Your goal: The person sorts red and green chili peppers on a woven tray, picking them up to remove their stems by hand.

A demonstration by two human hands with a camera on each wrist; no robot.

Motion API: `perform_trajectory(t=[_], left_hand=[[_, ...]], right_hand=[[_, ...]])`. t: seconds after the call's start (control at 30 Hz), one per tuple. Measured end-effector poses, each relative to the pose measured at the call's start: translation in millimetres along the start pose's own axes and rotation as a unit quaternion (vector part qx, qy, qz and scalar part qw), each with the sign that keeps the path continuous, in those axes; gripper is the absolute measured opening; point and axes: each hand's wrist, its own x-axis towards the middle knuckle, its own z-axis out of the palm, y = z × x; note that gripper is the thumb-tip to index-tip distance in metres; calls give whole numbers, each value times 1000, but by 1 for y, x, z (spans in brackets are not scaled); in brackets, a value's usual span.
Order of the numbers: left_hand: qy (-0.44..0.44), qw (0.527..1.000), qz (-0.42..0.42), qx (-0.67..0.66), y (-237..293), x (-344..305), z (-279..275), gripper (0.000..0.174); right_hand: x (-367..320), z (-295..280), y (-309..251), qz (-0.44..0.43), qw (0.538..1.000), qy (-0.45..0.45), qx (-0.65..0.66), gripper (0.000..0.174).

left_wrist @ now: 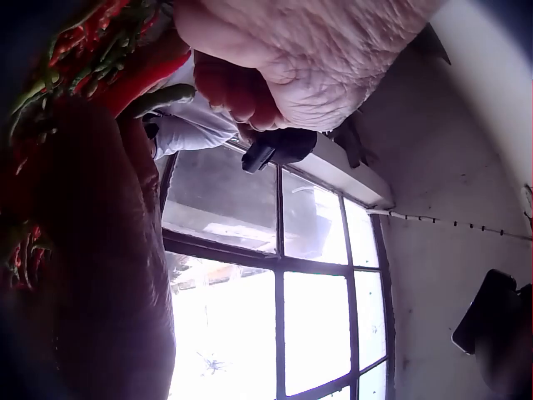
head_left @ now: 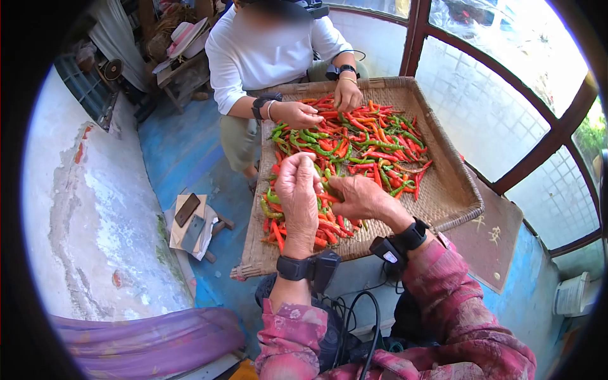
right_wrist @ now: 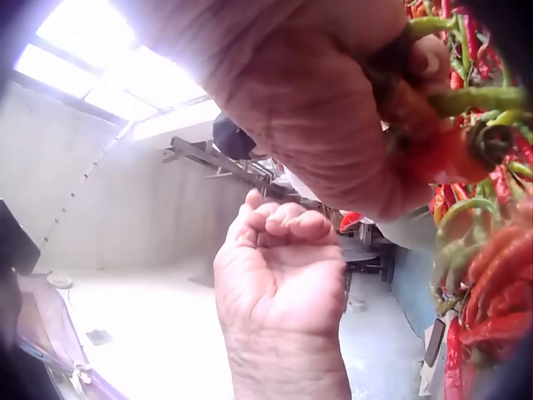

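Note:
Red and green chili peppers (head_left: 373, 126) lie heaped in a shallow woven basket (head_left: 453, 183). My right hand (head_left: 364, 197) is over the near part of the heap and grips chili peppers. In the right wrist view, a red chili pepper (right_wrist: 437, 154) and a green one (right_wrist: 475, 102) stick out from its fingers. Just left of it, my left hand (head_left: 297, 190) is raised with its fingers curled in; no pepper shows in its palm (right_wrist: 283, 287) in the right wrist view. A red chili pepper (left_wrist: 154, 79) from the right hand reaches close to the left hand in the left wrist view.
Across the basket sits a person in a white top (head_left: 272, 50), with a left hand (head_left: 347, 95) and right hand (head_left: 297, 115) at the peppers. Two phones (head_left: 187, 210) lie on a stool at the left. Windows (head_left: 487, 95) line the right; cables (head_left: 364, 304) hang over my lap.

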Motion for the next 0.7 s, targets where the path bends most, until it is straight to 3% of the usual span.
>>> perform_trajectory(t=[0.07, 0.17, 0.2, 0.3, 0.37, 0.43, 0.53, 0.63, 0.7], left_hand=[[27, 997, 75, 15, 1, -1, 1, 13], [82, 991, 98, 43, -3, 0, -1, 21], [83, 991, 95, 44, -3, 0, -1, 21], [-54, 994, -92, -22, -6, -2, 0, 56], [-134, 971, -154, -126, -13, -7, 5, 53], [-91, 966, -182, -160, -22, -8, 11, 45], [-35, 924, -268, -270, -31, 5, -2, 26], [-18, 939, -216, -267, -38, 2, -5, 23], [7, 939, -221, -263, -42, 2, -5, 24]], right_hand=[[6, -2, 9, 22, 999, 28, 1, 27], [8, -8, 7, 25, 982, 107, 151, 28], [6, -16, -3, 46, 973, 95, 204, 29], [9, -8, -8, 10, 967, 154, 205, 32], [9, 0, -12, -35, 969, 199, 140, 29], [7, 3, -19, -35, 968, 223, 107, 39], [2, -7, -22, -60, 974, 146, 162, 67], [3, -8, -17, -98, 952, 138, 254, 61], [5, -8, -13, -136, 955, 185, 190, 57]])
